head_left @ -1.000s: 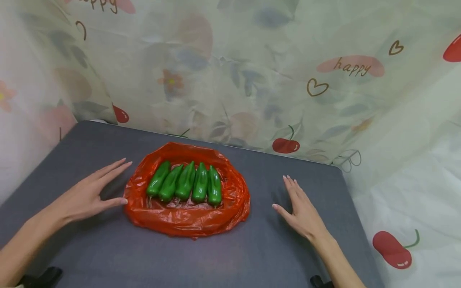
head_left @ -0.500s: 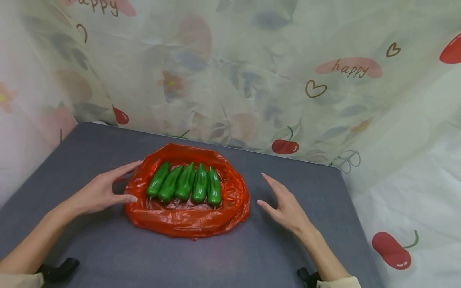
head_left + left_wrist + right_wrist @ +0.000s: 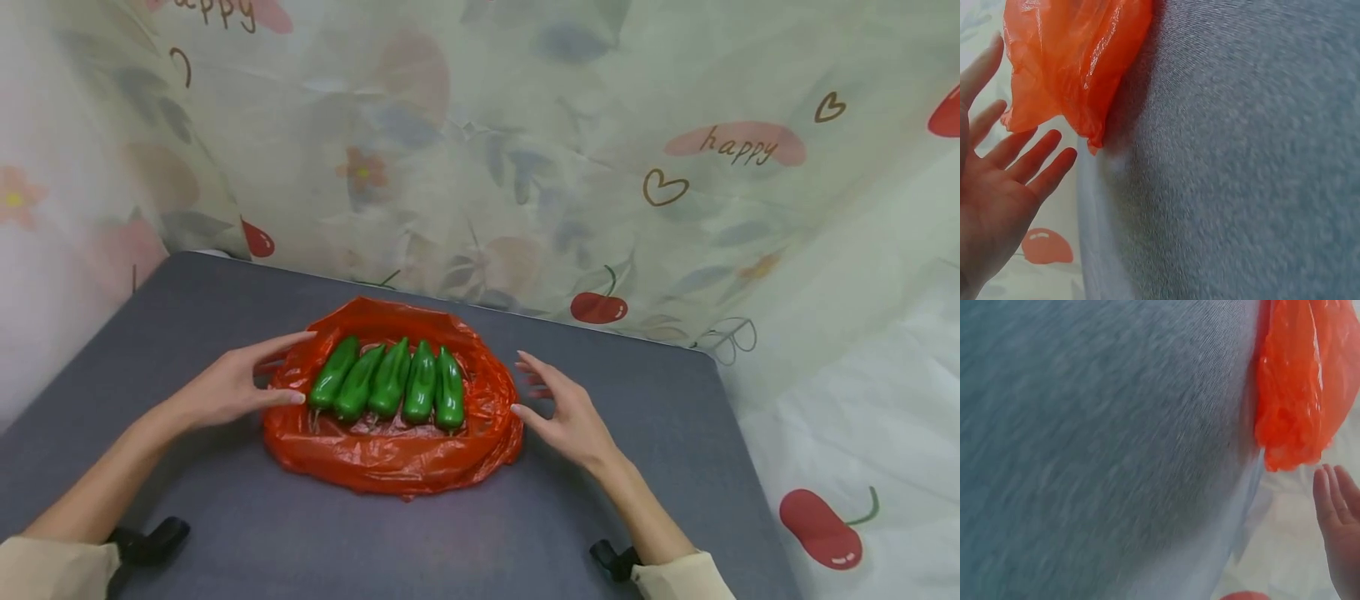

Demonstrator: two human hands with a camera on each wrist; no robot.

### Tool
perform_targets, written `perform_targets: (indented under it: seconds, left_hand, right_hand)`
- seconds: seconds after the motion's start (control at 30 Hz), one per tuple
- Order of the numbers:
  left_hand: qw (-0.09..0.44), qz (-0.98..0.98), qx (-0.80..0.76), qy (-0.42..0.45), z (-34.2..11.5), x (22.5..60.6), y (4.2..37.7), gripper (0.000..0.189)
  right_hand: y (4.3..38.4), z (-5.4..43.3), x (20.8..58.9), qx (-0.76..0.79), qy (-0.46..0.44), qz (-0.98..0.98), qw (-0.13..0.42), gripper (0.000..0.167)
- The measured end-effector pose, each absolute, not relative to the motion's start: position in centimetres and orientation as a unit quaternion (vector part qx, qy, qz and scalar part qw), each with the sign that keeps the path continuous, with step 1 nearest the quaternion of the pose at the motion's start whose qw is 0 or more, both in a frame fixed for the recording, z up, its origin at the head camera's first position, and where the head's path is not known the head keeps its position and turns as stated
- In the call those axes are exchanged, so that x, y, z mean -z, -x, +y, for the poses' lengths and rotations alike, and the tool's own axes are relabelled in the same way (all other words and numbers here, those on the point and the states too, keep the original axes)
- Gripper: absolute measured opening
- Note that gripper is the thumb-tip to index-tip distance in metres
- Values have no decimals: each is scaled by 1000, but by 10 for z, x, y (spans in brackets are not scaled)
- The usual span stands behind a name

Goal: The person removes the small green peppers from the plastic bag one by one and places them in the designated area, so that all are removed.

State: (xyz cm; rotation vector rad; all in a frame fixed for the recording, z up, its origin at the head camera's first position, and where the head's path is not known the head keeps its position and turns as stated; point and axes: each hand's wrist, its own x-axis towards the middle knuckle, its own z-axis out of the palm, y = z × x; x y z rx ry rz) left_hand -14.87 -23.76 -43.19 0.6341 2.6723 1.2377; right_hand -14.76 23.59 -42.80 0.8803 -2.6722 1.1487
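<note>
There on the left, my left grip (image 3: 228,387), thumb and fingers apart, is at the edge of the red bag (image 3: 360,465); touching, I can't tell! Five green peppers (image 3: 389,385) lie side by side in it, on the worktop (image 3: 450,550), and here's my right grip (image 3: 567,423), also spread, just beside its right edge!

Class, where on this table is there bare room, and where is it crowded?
Free: in front of the bag, between left forearm and right forearm; the strip between bag and curtain; the table right of the right hand. Crowded: the bag, where five peppers lie side by side, with left hand and right hand at its sides.
</note>
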Motion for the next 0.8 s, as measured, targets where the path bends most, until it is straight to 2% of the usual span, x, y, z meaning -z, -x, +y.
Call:
perform_targets:
  seconds: [0.3, 0.57, 0.8]
  left_hand:
    - [67, 898, -390, -194, -229, 434, 156, 77]
    - [78, 897, -395, -182, -224, 436, 160, 77]
    - [89, 892, -406, -179, -221, 437, 162, 77]
  right_hand:
    - [154, 212, 430, -398, -302, -866, 33, 64]
    - [158, 191, 434, -392, -294, -871, -22, 61]
    - [161, 177, 439, -395, -263, -879, -48, 58]
